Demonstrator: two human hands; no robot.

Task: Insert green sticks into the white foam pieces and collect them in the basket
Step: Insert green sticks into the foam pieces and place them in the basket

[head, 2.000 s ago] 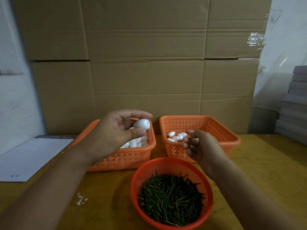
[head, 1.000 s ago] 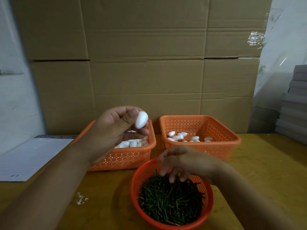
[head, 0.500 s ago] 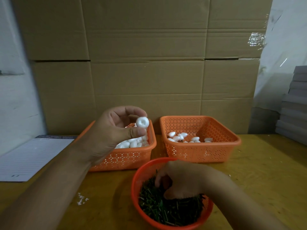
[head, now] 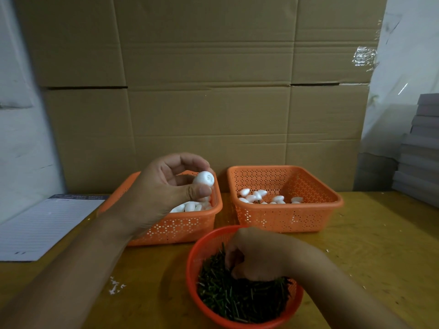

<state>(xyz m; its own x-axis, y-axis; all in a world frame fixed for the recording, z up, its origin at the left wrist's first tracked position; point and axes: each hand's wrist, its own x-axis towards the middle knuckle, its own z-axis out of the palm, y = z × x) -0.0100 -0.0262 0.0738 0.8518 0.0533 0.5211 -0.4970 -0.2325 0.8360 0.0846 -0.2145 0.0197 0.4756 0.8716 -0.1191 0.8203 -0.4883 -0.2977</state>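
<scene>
Left hand point(head: 164, 193) pinches a white foam piece point(head: 203, 178) above the left basket point(head: 180, 227). Right hand point(head: 256, 255), fingers curled, digs into green sticks point(head: 240, 298) nearby; grasp indeterminable.

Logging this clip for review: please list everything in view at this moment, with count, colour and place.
Foam piece: one, white, held up above the left square basket.
Left square basket: one, orange, back left of the table, holding a heap of white foam pieces.
Right square basket: one, orange, back right, with several white pieces on its floor.
Round basket: one, red-orange, front centre.
Green sticks: many, dark green, piled in the round basket.
Lined pad: one, white, far left.
Table: one, yellowish wood.
Cardboard boxes: brown, stacked behind.
Grey slabs: stacked, far right.
Left hand: pinches the foam piece.
Right hand: fingers down in the sticks; what it holds is hidden.
</scene>
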